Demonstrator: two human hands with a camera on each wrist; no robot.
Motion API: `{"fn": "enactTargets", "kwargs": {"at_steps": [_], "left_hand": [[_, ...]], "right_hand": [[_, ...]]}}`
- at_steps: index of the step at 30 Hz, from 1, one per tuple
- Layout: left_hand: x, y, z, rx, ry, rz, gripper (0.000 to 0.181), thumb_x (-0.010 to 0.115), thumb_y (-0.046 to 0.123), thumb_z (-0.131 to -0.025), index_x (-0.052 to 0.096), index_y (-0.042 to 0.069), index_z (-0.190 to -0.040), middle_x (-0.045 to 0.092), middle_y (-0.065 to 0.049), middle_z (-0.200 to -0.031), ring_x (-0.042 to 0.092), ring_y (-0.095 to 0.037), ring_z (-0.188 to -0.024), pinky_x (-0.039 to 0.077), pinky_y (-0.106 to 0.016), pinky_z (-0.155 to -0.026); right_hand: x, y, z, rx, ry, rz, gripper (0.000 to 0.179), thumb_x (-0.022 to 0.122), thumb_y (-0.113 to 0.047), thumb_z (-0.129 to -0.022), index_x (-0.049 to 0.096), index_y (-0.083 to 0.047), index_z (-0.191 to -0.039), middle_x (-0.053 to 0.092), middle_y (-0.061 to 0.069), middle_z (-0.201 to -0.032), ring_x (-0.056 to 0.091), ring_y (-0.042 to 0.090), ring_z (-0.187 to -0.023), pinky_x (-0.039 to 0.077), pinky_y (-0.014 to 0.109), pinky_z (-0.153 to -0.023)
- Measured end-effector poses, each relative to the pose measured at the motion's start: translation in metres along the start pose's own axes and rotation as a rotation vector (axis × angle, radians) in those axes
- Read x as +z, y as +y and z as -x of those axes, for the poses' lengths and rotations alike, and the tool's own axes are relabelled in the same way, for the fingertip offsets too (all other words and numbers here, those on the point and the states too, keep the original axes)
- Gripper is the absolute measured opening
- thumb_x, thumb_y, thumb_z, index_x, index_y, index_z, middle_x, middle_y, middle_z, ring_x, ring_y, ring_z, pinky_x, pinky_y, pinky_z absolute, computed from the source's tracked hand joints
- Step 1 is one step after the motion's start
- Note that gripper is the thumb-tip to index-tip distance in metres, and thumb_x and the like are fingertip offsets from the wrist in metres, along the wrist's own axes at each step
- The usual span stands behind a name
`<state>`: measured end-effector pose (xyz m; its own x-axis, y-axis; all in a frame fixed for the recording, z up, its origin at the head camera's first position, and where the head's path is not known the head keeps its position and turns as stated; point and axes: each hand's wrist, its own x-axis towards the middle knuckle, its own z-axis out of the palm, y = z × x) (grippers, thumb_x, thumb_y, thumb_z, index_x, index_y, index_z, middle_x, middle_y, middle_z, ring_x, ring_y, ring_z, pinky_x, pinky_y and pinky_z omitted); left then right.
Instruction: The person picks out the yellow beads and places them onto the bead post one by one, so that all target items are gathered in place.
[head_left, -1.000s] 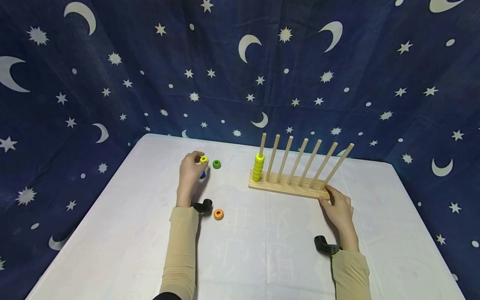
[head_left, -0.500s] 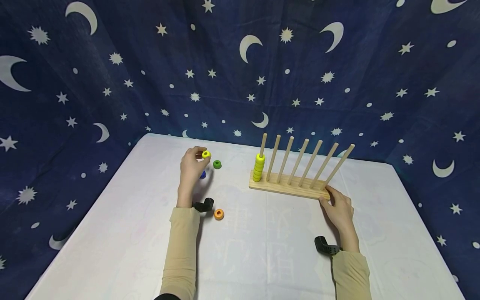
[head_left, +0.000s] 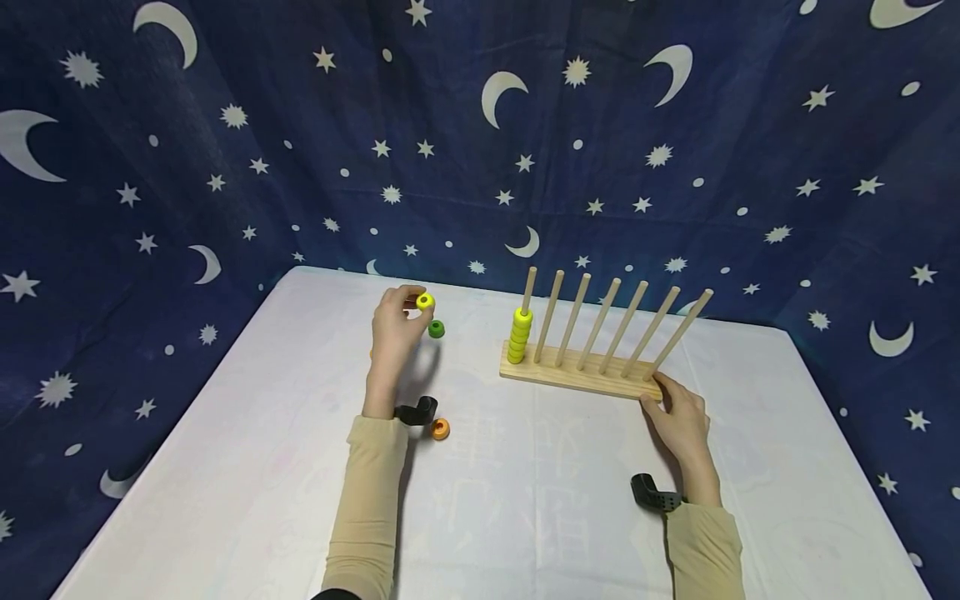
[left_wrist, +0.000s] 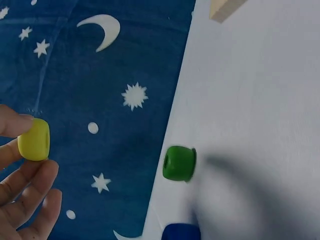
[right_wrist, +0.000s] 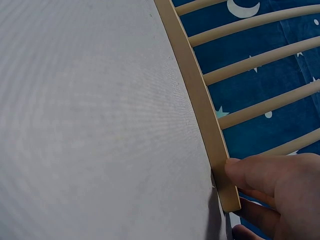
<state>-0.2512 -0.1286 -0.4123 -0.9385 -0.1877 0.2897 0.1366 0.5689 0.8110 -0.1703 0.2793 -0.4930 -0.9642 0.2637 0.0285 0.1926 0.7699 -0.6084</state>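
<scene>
Between thumb and fingers, my left hand (head_left: 396,329) pinches a yellow bead (head_left: 425,301) with a hole through it, raised above the table's far left part. The left wrist view shows this yellow bead (left_wrist: 34,140) at the fingertips. A wooden peg stand (head_left: 570,377) with a row of upright pegs stands right of centre. Its leftmost peg carries a stack of yellow beads (head_left: 519,337); the other pegs are bare. My right hand (head_left: 681,421) grips the right end of the base, thumb on the near side, as the base (right_wrist: 200,102) also shows in the right wrist view.
A green bead (head_left: 437,329) lies just beyond the left hand, with a blue bead (left_wrist: 181,232) near it in the left wrist view. An orange bead (head_left: 440,429) lies beside the left wrist camera. A star-patterned cloth (head_left: 450,167) hangs behind the white table (head_left: 510,517).
My left hand has lifted the yellow bead and carried it up and to the right; in the head view it now hides the blue bead. The right hand keeps its hold on the stand.
</scene>
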Motion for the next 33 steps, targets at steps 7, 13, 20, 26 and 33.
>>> {"fn": "enactTargets", "kwargs": {"at_steps": [7, 13, 20, 26, 33], "left_hand": [[0.003, 0.015, 0.004, 0.063, 0.029, 0.056, 0.032, 0.069, 0.01, -0.086, 0.064, 0.004, -0.116, 0.06, -0.014, -0.11, 0.062, -0.029, -0.103, 0.05, -0.041, -0.092], [0.004, 0.025, 0.008, 0.134, 0.064, 0.128, 0.031, 0.069, 0.009, -0.085, 0.065, 0.003, -0.115, 0.061, -0.015, -0.107, 0.061, -0.028, -0.1, 0.052, -0.04, -0.091], [0.005, 0.038, 0.013, 0.21, 0.093, 0.204, 0.032, 0.07, 0.006, -0.083, 0.065, 0.001, -0.114, 0.061, -0.016, -0.105, 0.061, -0.028, -0.098, 0.053, -0.038, -0.09], [0.008, 0.045, 0.016, 0.251, 0.102, 0.218, 0.032, 0.071, 0.006, -0.083, 0.064, 0.003, -0.114, 0.062, -0.015, -0.105, 0.062, -0.027, -0.098, 0.054, -0.036, -0.089], [0.01, 0.052, 0.021, 0.269, 0.094, 0.248, 0.031, 0.071, 0.006, -0.083, 0.064, 0.001, -0.113, 0.062, -0.015, -0.104, 0.061, -0.026, -0.097, 0.053, -0.036, -0.089]], "right_hand": [[0.0, 0.0, 0.0, 0.007, -0.004, 0.004, 0.055, 0.054, -0.022, -0.095, 0.04, -0.002, -0.144, 0.037, 0.026, -0.149, 0.023, 0.045, -0.137, 0.017, 0.062, -0.104], [0.0, 0.0, 0.0, 0.008, -0.008, 0.009, 0.055, 0.054, -0.022, -0.095, 0.039, -0.003, -0.144, 0.036, 0.026, -0.149, 0.024, 0.045, -0.137, 0.018, 0.062, -0.104], [0.0, 0.001, 0.0, 0.005, -0.004, 0.005, 0.055, 0.054, -0.022, -0.095, 0.04, -0.003, -0.144, 0.037, 0.026, -0.149, 0.024, 0.045, -0.136, 0.018, 0.062, -0.104], [-0.001, 0.0, 0.001, 0.001, -0.001, 0.007, 0.054, 0.055, -0.021, -0.095, 0.04, -0.003, -0.144, 0.037, 0.026, -0.149, 0.025, 0.045, -0.136, 0.018, 0.062, -0.104], [-0.001, -0.002, 0.002, 0.006, 0.0, 0.007, 0.055, 0.054, -0.021, -0.094, 0.04, -0.002, -0.144, 0.037, 0.026, -0.149, 0.024, 0.045, -0.136, 0.018, 0.062, -0.103]]}}
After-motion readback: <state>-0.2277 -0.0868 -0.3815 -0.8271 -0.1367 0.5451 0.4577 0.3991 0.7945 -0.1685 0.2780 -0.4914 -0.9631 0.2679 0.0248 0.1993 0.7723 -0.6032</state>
